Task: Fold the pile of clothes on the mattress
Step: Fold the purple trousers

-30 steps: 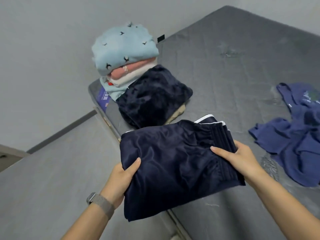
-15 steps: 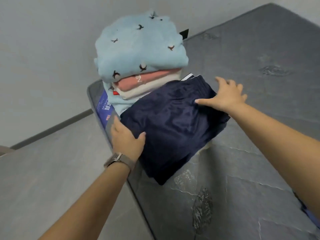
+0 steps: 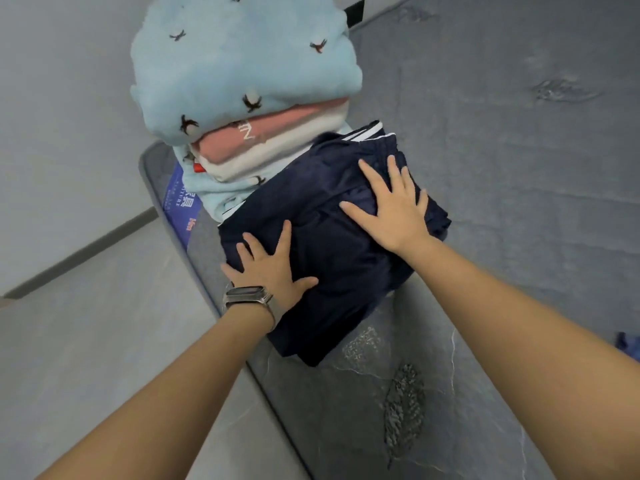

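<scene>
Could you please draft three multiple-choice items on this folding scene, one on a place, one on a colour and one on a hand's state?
1. Where do the navy shorts lie?
A. on the floor
B. on the mattress near its corner, beside the folded stack
C. on top of the stack

2. What colour is the stack's top garment?
A. light blue
B. red
C. black

3. How is the right hand?
A. clenched in a fist
B. pinching a sleeve
C. flat, fingers spread, on the shorts

Answers: 1 B, they lie by the mattress edge; 2 A, pale blue with dark motifs; 3 C, no finger curls.
</scene>
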The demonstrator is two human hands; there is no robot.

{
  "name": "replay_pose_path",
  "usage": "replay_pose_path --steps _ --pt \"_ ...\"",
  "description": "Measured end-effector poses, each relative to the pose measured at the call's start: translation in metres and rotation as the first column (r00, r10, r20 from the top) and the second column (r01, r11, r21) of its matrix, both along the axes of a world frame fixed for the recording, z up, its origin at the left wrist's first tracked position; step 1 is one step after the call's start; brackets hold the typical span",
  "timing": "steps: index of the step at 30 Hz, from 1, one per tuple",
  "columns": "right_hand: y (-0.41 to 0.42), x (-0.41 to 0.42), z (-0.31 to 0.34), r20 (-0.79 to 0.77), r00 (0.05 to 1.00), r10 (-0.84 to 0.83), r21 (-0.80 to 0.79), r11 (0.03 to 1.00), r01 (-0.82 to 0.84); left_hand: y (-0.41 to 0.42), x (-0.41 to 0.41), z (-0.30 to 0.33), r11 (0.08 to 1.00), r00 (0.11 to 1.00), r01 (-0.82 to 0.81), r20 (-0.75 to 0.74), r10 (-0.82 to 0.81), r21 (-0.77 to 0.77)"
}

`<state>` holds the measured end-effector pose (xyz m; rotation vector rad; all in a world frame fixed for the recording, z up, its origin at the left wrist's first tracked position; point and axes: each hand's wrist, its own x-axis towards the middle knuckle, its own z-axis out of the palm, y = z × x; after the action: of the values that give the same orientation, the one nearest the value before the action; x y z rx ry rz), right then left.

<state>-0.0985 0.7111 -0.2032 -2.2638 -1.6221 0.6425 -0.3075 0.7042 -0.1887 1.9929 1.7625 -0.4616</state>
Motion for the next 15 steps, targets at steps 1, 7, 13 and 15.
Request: replay_pose_path --steps 1,7,13,15 --pt "-0.011 0.007 0.004 -0.048 0.998 -0.032 0.087 0.996 0.036 -0.009 0.009 0.008 0.995 0.999 0.042 -0.031 -0.040 0.093" --pt "-0.174 0.092 -0.024 0.047 0.910 -0.411 0.190 0.898 0.396 -0.077 0.071 0.024 0.685 0.658 0.571 0.247 -0.712 0.454" --pt "-0.361 0.180 -0.030 0.347 0.604 -0.718 -0.053 0.628 0.777 -0.143 0.151 0.004 0.641 0.612 0.768 0.294 -0.735 0.004" --pt "-0.406 0.198 -0.028 0.374 0.544 -0.751 -0.144 0.532 0.834 -0.166 0.166 -0.002 0.639 0.600 0.769 0.356 -0.717 -0.009"
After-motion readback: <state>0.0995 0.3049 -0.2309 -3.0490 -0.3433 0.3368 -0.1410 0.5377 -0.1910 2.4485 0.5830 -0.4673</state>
